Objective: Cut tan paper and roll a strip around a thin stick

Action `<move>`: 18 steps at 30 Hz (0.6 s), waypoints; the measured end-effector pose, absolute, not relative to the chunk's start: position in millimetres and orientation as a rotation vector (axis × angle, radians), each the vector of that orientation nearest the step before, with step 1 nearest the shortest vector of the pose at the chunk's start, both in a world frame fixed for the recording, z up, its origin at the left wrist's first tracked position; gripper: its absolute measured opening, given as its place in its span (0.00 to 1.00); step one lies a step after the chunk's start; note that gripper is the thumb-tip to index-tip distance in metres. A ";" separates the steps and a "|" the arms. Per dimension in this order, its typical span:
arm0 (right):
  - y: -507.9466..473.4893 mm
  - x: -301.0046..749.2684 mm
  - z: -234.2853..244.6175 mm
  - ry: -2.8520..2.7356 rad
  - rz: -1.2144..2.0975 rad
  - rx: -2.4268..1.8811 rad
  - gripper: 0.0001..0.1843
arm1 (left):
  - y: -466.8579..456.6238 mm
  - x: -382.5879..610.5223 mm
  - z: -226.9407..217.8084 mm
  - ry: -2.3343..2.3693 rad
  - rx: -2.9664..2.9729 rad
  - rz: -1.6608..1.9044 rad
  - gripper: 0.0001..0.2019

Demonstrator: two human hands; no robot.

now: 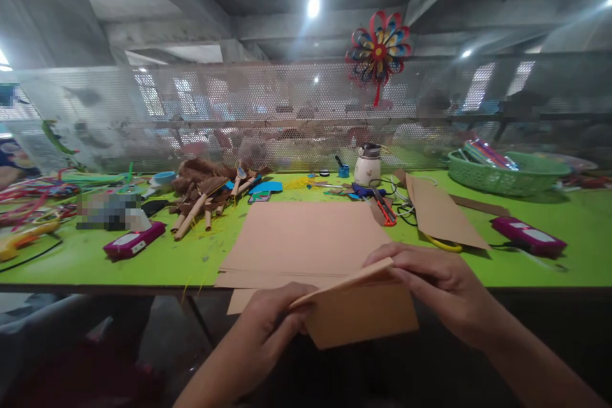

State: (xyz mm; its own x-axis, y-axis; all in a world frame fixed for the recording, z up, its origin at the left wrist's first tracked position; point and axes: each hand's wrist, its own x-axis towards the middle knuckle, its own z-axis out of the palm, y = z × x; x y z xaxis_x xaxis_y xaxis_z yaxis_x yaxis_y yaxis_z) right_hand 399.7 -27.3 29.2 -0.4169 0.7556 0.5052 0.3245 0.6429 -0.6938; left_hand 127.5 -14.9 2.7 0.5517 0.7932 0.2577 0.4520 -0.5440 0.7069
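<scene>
At lower centre of the frame, the left hand (272, 325) is pinching the left end of a folded tan paper sheet (363, 315), with its fingers closed tight on it. The right hand (440, 287) is gripping the raised top flap, fingers curled over the fold edge and the thumb hidden underneath. The sheet is hanging in the air just in front of the near edge of the lime-green table (549, 229), not resting on it.

Risks, as a judgement:
- With nothing firm under the fold, the crease could be going in crooked, or the flap could be slipping out of line.
- The stack of flat tan paper sheets (306, 239) just above the hands is overhanging the table edge, so a brushing wrist could be dragging it off.
- The orange-handled cutter (386, 210) is lying right of centre, near the stack's far corner. A careless reach that way could be catching it.
</scene>
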 end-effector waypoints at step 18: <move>-7.4 395.6 6.9 -2.016 0.393 -0.806 0.11 | -6.2 133.6 -3.4 0.927 1.774 1.006 0.12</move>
